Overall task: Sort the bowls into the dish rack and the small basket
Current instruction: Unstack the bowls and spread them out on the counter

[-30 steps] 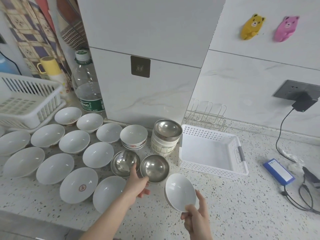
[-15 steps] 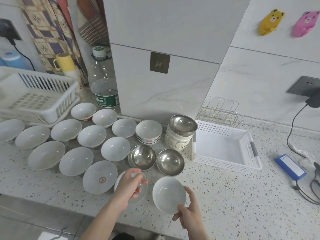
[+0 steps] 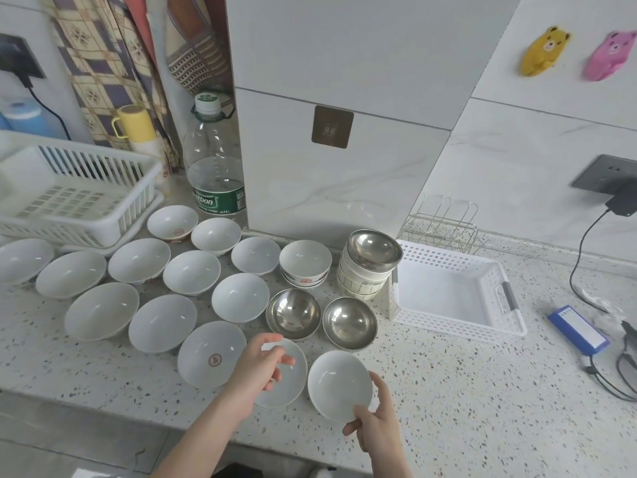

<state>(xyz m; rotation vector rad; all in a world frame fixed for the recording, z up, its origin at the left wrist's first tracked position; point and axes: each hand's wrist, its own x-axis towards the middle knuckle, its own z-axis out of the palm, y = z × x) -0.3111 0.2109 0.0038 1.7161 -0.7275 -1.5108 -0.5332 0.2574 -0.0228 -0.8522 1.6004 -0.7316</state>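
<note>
Right hand [image 3: 377,431]: grips rim of small white ceramic bowl [image 3: 339,384], tilted above speckled countertop [image 3: 448,391]. Left hand [image 3: 256,369]: fingers loosely spread, empty, over flat-lying white bowl [image 3: 289,377]. White perforated plastic basket [image 3: 458,326]: right of steel bowls.

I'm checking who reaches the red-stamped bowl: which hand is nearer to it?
Left. The left hand hovers just right of the red-stamped bowl, over the neighbouring white bowl. The right hand is farther right, gripping another white bowl.

White bowls [image 3: 339,382], speckled counter [image 3: 448,391]
</note>
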